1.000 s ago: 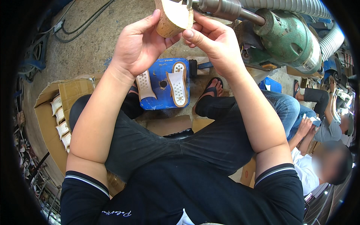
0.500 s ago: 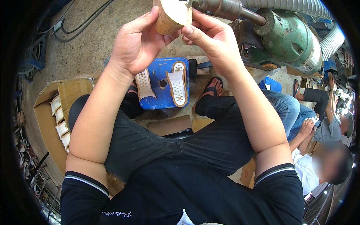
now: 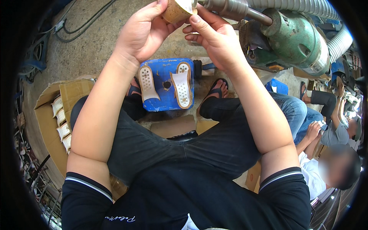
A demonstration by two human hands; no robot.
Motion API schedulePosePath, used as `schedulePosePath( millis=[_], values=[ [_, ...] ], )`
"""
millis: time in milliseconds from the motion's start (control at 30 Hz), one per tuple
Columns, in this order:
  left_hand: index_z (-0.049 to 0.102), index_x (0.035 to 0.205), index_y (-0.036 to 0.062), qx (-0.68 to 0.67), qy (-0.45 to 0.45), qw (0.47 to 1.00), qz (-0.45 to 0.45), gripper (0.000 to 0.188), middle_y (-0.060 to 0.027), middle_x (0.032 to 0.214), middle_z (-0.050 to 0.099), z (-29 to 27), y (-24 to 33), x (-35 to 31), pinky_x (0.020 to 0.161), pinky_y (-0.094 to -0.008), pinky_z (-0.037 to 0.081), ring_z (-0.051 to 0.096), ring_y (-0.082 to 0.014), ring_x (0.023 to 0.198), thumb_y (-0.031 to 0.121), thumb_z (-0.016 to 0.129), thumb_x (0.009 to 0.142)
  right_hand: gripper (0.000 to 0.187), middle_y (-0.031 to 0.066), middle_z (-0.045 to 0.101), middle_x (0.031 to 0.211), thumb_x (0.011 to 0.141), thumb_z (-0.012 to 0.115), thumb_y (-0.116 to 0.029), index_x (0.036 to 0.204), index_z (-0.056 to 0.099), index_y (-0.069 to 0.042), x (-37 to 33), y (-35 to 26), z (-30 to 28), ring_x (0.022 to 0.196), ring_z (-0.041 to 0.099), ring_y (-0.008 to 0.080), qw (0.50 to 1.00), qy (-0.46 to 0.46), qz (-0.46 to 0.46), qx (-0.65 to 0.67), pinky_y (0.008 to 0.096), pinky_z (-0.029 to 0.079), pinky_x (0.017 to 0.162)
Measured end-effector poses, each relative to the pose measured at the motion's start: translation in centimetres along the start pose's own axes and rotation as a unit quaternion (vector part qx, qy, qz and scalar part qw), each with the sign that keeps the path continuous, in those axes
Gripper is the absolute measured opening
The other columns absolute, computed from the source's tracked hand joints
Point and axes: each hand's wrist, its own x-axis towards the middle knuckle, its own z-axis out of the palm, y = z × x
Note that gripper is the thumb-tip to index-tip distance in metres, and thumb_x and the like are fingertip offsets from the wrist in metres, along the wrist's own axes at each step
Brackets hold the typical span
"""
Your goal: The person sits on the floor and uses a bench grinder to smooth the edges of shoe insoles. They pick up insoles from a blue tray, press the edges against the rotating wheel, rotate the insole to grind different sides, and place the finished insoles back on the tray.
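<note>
At the top edge, a cork-sided shoe sole [image 3: 177, 12] with a white face is held up, its upper part cut off by the picture. My left hand [image 3: 143, 34] grips it from the left, thumb on the near side and fingers curled beneath. On the other side, my right hand [image 3: 214, 36] pinches its right edge between thumb and forefinger, the lower fingers loosely bent. The metal spindle [image 3: 226, 7] of a green motor [image 3: 297, 42] points at the sole from the right. Its tip is at the white face; whether they touch I cannot tell.
Two white perforated sole pieces [image 3: 184, 86] with cork-coloured rims lie on a blue stool [image 3: 165, 103] between my feet. A cardboard box [image 3: 50, 134] with several white pieces stands at left. Grey ribbed hoses [image 3: 295, 4] run behind the motor. Other people [image 3: 312, 168] sit at right.
The sole has moved up and tilted, so less of its white face shows. Both hands have shifted slightly with it, and the right thumb has slid higher along its edge.
</note>
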Motion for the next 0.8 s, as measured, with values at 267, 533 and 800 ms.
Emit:
schedulePosePath(
  millis=[267,533,800],
  values=[
    [0.051,0.147,0.0011,0.120,-0.040,0.992,-0.018,0.045,-0.0103,0.143,0.061,-1.6,0.2,-1.6,0.118,-0.0404,0.042,0.057,-0.0193,0.134,0.028,0.057,0.110,0.054,0.0088,0.068,0.129,0.105,0.069,-0.020,0.151,0.053,0.001,-1.1,0.1,-0.8,0.104,0.069,0.0164,0.998,-0.042,-0.019,0.043,0.0346,0.057,0.093],
    [0.055,0.142,0.0000,0.119,-0.057,0.991,-0.033,0.044,-0.0095,0.138,0.065,-1.8,0.9,-1.4,0.111,-0.0367,0.045,0.059,-0.0171,0.129,0.026,0.062,0.108,0.065,0.0088,0.074,0.115,0.099,0.078,-0.027,0.148,0.054,0.007,-1.5,-0.4,-0.5,0.096,0.069,0.0113,0.999,-0.039,-0.026,0.017,0.0263,0.056,0.087],
    [0.059,0.136,-0.0003,0.100,-0.038,0.993,-0.046,0.039,-0.0092,0.134,0.066,-2.1,1.3,-1.3,0.110,-0.0391,0.045,0.060,-0.0185,0.127,0.025,0.064,0.106,0.057,0.0100,0.074,0.112,0.101,0.074,-0.023,0.147,0.055,0.007,-1.4,-0.3,-0.5,0.099,0.070,0.0128,0.999,-0.040,-0.028,0.024,0.0289,0.056,0.091]
  ],
)
